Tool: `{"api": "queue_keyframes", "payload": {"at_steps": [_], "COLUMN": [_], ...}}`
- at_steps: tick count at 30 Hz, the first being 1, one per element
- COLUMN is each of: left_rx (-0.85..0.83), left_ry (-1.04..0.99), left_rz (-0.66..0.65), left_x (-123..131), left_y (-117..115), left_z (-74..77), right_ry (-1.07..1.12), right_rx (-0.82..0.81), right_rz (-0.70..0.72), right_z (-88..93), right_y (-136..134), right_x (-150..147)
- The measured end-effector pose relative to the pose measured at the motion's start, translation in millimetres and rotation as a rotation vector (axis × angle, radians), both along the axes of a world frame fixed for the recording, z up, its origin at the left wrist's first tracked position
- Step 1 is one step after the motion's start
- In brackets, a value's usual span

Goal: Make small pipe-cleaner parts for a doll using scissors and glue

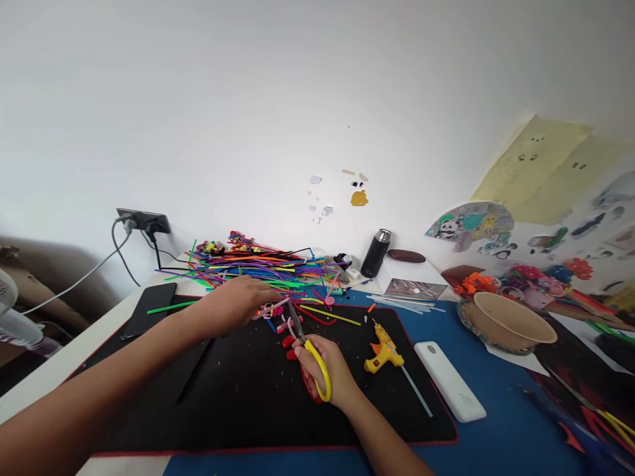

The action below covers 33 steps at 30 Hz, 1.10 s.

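Observation:
My right hand (330, 370) is closed round the handles of scissors (323, 373) with yellow and red grips. Their blades point up and away from me, the tips close to a light pink pipe cleaner (272, 308). My left hand (238, 303) is bent over that pipe cleaner with its fingers pinched together, and the fingertips are partly hidden. Small red pieces (288, 342) and short pink bits lie on the black mat (238, 396) under the blades. Behind the hands spreads a heap of pipe cleaners (278, 268) in many colours.
A yellow glue gun (384, 350) and a white power bank (449, 380) lie to the right. Further back stand a black flask (376, 254), a white box (414, 277) and a beige bowl (516, 320). A dark phone (149, 311) lies left, below a power strip (143, 221).

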State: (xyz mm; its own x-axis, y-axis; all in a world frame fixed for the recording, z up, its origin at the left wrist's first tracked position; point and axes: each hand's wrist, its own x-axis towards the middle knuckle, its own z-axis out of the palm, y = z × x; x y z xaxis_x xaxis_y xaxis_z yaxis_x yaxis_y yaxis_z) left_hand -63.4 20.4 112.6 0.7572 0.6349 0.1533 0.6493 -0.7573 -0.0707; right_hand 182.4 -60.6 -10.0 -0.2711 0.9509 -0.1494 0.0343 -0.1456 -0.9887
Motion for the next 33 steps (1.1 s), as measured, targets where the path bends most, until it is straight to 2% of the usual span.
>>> {"api": "queue_keyframes", "payload": {"at_steps": [3,8,11,14,18,23,28,33], "left_rx": [0.028,0.072,0.131,0.132,0.047,-0.19,-0.551,-0.993], "left_ry": [-0.027,0.015,-0.017,-0.109,-0.234,-0.259,-0.279,-0.388], "left_rz": [0.006,-0.214,-0.294,-0.318,-0.321,-0.251,-0.049,-0.012], "left_x": [0,7,12,17,26,44,58,60], "left_y": [7,11,10,11,16,28,48,53], "left_z": [-7.4,-19.0,-21.0,-20.7,-19.3,-14.7,-15.1,-25.2], "right_ry": [-0.012,-0.031,-0.057,-0.073,-0.12,-0.204,-0.266,-0.199], "right_rx": [0.013,0.004,-0.02,-0.04,-0.044,-0.046,-0.034,0.008], "right_rz": [0.011,0.028,0.034,0.023,0.029,0.064,0.129,0.161], "right_z": [2.1,9.2,9.9,10.1,11.4,12.0,23.1,34.2], "right_y": [-2,-1,0,0,-1,-7,-17,-26], "right_x": [5,12,15,18,22,22,20,28]}}
